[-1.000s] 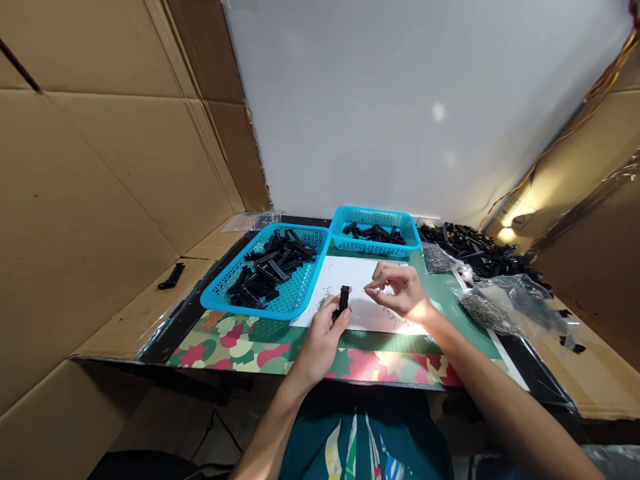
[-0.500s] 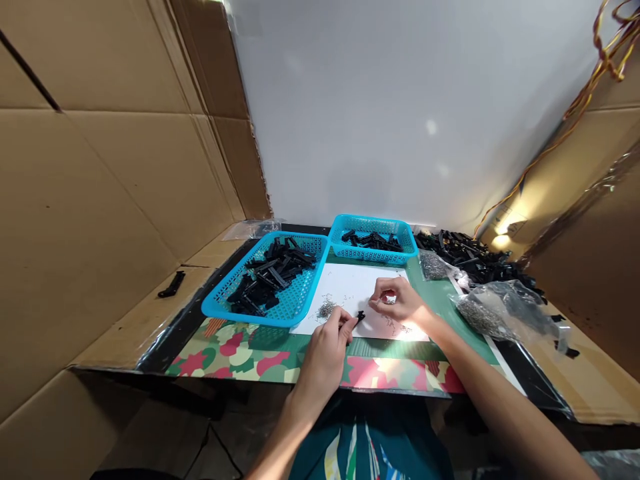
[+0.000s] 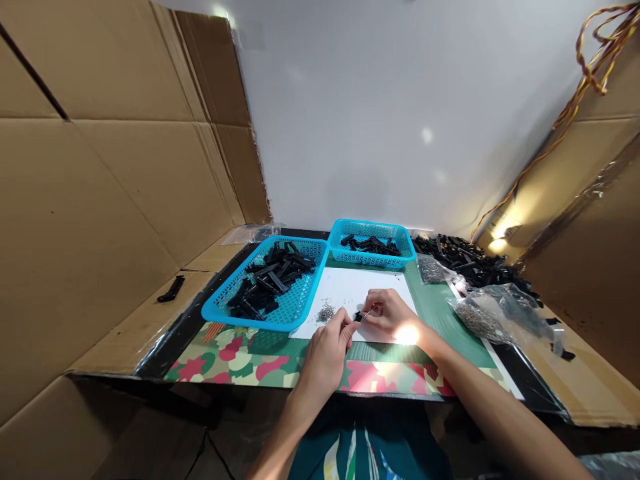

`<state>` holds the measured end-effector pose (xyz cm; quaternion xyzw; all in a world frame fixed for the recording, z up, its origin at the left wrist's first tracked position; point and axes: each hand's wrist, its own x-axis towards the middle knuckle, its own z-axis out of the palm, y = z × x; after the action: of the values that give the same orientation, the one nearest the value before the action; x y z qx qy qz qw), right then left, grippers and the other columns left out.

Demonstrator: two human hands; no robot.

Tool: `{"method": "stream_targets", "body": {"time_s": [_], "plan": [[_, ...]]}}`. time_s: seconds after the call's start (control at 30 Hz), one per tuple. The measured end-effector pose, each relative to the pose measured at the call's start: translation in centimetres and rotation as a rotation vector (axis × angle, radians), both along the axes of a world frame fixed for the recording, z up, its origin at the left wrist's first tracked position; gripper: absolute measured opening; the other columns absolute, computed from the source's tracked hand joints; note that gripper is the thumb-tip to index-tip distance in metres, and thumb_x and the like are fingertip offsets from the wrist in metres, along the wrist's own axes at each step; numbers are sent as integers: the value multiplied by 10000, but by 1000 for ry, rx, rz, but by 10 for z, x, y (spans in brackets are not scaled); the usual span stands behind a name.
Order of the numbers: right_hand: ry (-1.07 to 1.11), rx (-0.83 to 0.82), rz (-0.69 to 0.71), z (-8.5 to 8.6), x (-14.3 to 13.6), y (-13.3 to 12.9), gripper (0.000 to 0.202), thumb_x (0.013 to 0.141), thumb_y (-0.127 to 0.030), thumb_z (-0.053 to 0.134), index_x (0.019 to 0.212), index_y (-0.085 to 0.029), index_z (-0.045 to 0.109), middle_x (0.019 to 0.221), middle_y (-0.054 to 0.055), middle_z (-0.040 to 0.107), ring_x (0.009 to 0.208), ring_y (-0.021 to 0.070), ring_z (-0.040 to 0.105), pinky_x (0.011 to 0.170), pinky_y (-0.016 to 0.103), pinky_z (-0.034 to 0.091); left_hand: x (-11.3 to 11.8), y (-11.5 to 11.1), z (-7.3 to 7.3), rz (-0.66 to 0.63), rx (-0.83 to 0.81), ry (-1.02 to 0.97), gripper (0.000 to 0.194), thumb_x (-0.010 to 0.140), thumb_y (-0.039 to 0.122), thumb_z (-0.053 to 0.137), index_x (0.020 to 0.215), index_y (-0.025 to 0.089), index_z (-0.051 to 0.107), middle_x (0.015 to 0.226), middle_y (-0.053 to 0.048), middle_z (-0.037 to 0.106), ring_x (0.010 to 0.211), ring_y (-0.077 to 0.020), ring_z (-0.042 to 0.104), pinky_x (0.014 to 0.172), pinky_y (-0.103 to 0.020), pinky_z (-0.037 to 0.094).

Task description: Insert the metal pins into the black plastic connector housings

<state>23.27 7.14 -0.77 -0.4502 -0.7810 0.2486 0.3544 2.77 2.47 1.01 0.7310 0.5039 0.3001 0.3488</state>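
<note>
Over the white sheet (image 3: pixel 310 326), my left hand (image 3: pixel 332 340) is closed on a small black part (image 3: pixel 358 316), whose end shows past the fingertips. My right hand (image 3: pixel 385 312) is right beside it, thumb and finger pinched on a thin, light-coloured piece (image 3: pixel 369 312) at the black part. That piece is too small to name. A small pile of tiny metal pieces (image 3: pixel 327 313) lies on the sheet just left of my hands.
A blue basket (image 3: pixel 300 308) of black parts stands at left, another blue basket (image 3: pixel 373 259) behind. At right are a heap of black parts (image 3: pixel 465 257) and plastic bags of small metal pieces (image 3: pixel 480 320). A black part (image 3: pixel 171 289) lies at far left.
My right hand has moved left and closer to my left hand, bringing its pinched fingers to the black part. My left hand has barely moved.
</note>
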Motion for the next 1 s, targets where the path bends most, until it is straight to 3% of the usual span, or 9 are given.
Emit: {"method": "stream_targets", "body": {"time_s": [0.23,0.43,0.53,0.67,0.77,0.83,1.0], "plan": [[-23,36,15,-2,-5,0,169,741,-15,669,675,-169,689,679,-21,558,618,123,495,588,252,323,0,-2,2,10,-1,-10,348,1042,409,451,739,239,444,611,34,548,576,-177,504,598,-286,255],[-57,7,66,5,3,1,112,804,-79,693,785,-174,750,753,9,648,664,139,569,599,243,381,0,-1,1,7,8,-22,367,1040,426,456,726,236,450,613,32,543,581,-177,493,608,-291,258],[-77,-2,67,9,13,5,103,869,-157,691,854,-176,791,795,37,683,686,156,597,608,253,407,0,0,-1,1,9,-28,359,1038,427,455,734,237,451,620,29,538,592,-179,491,613,-292,252],[-75,16,53,12,22,9,238,992,-243,590,949,-173,813,898,88,710,750,184,643,673,288,467,0,1,-2,-1,9,-28,350,1034,429,457,741,237,442,624,31,515,596,-178,477,614,-296,242],[20,82,44,12,19,11,273,1012,-354,597,969,-214,828,990,113,715,862,223,684,777,343,523,0,1,-2,-6,8,-38,359,1037,441,446,743,236,424,623,35,482,596,-174,454,612,-299,242],[178,53,-7,12,14,10,269,956,-440,685,907,-219,831,976,118,736,886,247,705,810,377,549,-1,0,-2,-11,3,-44,367,1039,449,440,743,236,413,622,38,463,597,-171,443,612,-300,245],[449,-160,-114,7,-3,4,419,844,-589,773,775,-176,755,713,79,740,654,226,735,654,353,622,-1,0,-3,-16,5,-37,377,1043,467,437,750,234,399,628,43,448,597,-164,423,610,-301,240]]}}
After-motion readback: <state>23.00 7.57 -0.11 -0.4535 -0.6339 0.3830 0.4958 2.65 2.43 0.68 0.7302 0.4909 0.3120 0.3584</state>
